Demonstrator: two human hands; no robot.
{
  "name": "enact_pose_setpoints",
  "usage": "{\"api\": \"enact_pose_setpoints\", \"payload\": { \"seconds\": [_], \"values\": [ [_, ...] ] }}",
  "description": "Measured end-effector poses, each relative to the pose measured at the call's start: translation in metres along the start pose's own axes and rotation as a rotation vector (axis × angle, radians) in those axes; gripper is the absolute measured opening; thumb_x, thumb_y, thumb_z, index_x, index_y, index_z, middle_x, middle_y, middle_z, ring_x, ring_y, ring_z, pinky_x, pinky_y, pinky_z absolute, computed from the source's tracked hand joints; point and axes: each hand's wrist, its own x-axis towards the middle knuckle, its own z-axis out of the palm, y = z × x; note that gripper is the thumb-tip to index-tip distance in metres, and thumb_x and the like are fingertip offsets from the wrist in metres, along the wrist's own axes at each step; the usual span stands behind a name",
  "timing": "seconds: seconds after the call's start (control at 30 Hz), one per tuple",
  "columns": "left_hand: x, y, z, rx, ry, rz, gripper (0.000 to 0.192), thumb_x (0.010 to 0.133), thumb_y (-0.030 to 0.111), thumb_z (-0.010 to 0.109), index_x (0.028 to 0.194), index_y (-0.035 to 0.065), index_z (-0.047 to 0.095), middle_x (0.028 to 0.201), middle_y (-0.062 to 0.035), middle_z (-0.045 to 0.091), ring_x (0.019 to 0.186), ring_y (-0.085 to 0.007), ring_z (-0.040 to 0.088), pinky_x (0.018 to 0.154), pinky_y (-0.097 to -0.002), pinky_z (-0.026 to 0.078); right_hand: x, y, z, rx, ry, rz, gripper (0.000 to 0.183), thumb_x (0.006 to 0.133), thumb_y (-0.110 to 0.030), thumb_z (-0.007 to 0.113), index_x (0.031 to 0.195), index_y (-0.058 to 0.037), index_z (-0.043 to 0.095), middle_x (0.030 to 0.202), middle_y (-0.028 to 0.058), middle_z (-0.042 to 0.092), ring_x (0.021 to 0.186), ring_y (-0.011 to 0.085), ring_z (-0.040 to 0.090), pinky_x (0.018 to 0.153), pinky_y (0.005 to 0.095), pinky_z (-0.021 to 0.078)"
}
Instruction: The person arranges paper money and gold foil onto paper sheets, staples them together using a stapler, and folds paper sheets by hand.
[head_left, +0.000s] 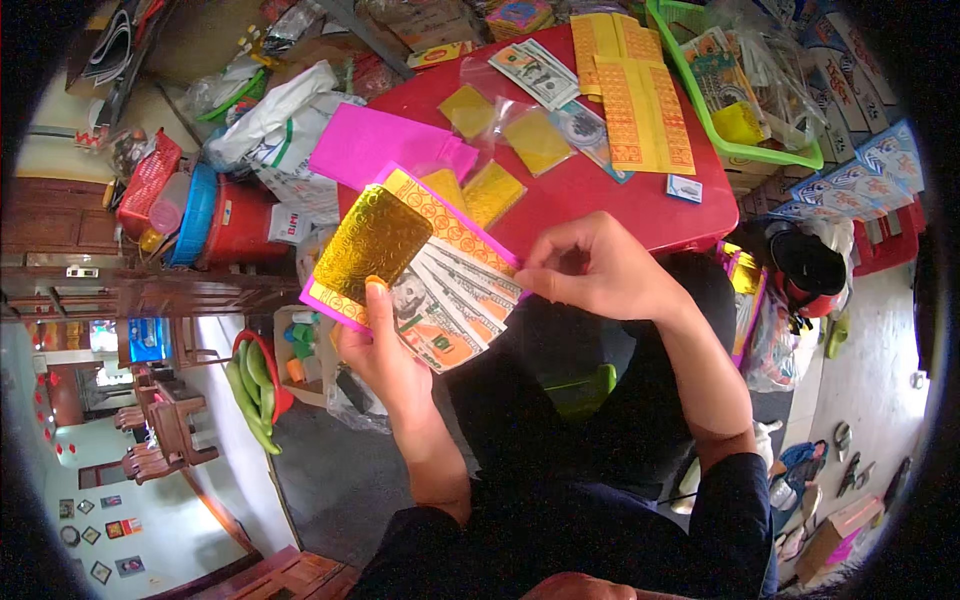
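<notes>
My left hand (386, 352) holds a layered stack, thumb on top. The stack has a bright pink paper sheet (309, 294) at the back and a yellow sheet with orange printed patterns (442, 206) over it. An embossed gold foil card (375, 244) and a fan of paper notes printed like dollar bills (450, 315) lie on these. At the stack's right corner, my right hand (600, 274) pinches the pink edge between thumb and curled fingers. Just beyond, a folded pink paper pile (390, 146) rests on the red table (637, 214).
On the table are gold cards in plastic sleeves (536, 139), more bill-like notes (536, 71), yellow printed strips (645, 112) and a small box (684, 188). A green basket (772, 154) stands right; a red bucket (247, 225) left. Another person (802, 465) is at lower right.
</notes>
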Motion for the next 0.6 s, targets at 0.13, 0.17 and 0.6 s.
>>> {"api": "enact_pose_setpoints", "payload": {
  "seconds": [0.13, 0.17, 0.6],
  "values": [
    [0.0003, 0.0031, -0.0007, -0.033, -0.004, 0.008, 0.034, 0.1, 0.02, 0.067, 0.123, -0.0047, 0.062, 0.116, -0.0134, 0.07, 0.1, -0.0206, 0.071, 0.085, -0.0348, 0.058, 0.0033, -0.0038, 0.0055, -0.023, -0.022, 0.025, 0.012, 0.09, -0.01, 0.074, 0.09, 0.0016, 0.075, 0.066, -0.002, 0.062, 0.062, 0.003, 0.052, 0.056, 0.0253, 0.0425],
    [0.0, 0.0036, -0.0011, -0.031, 0.011, -0.011, 0.034, 0.1, 0.02, 0.068, 0.123, -0.0044, 0.062, 0.117, -0.0133, 0.07, 0.101, -0.0208, 0.071, 0.086, -0.0352, 0.058, 0.0048, -0.0017, 0.0052, -0.025, -0.057, 0.038, 0.011, 0.09, -0.008, 0.074, 0.093, 0.0024, 0.075, 0.07, -0.0025, 0.064, 0.065, 0.0021, 0.054, 0.057, 0.0232, 0.0429],
    [0.0013, 0.0036, -0.0041, -0.021, 0.014, -0.046, 0.034, 0.099, 0.018, 0.068, 0.124, -0.004, 0.062, 0.117, -0.0128, 0.07, 0.1, -0.0204, 0.071, 0.085, -0.035, 0.058, 0.0067, 0.002, 0.0069, -0.02, -0.093, 0.08, 0.01, 0.091, -0.007, 0.074, 0.094, 0.0023, 0.074, 0.077, -0.003, 0.067, 0.07, 0.0011, 0.057, 0.061, 0.0207, 0.0448]
  ]
}}
